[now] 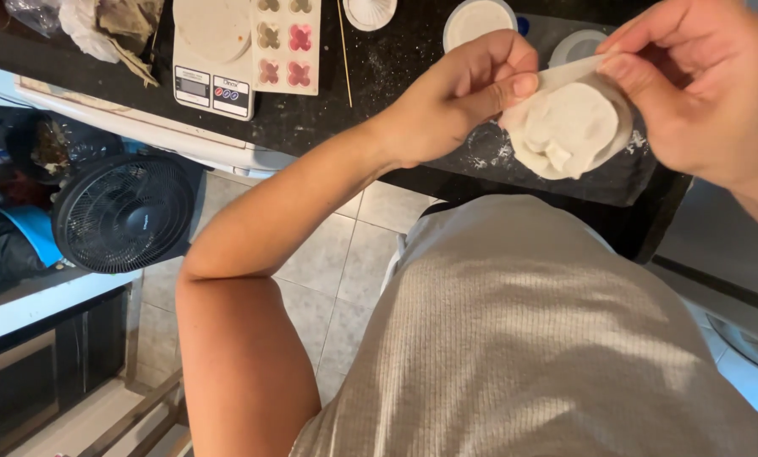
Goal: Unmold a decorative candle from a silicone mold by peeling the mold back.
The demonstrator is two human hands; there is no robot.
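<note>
Our left hand [459,97] and right hand [700,85] both pinch the rim of a white dough round [569,127] — held above the dark surface's [379,68] near edge; we're shaping it, and turning gently seems next.

Kitchen scale [214,51]: white, rectangular, on dark worktop [396,59], top left. Small grey rectangular screen [193,85] on front panel, dark. Beside it, a white label [231,88] bearing red and blue round marks. Crumpled clear plastic bag [32,13] at far upper-left corner, partly cut off.
</note>
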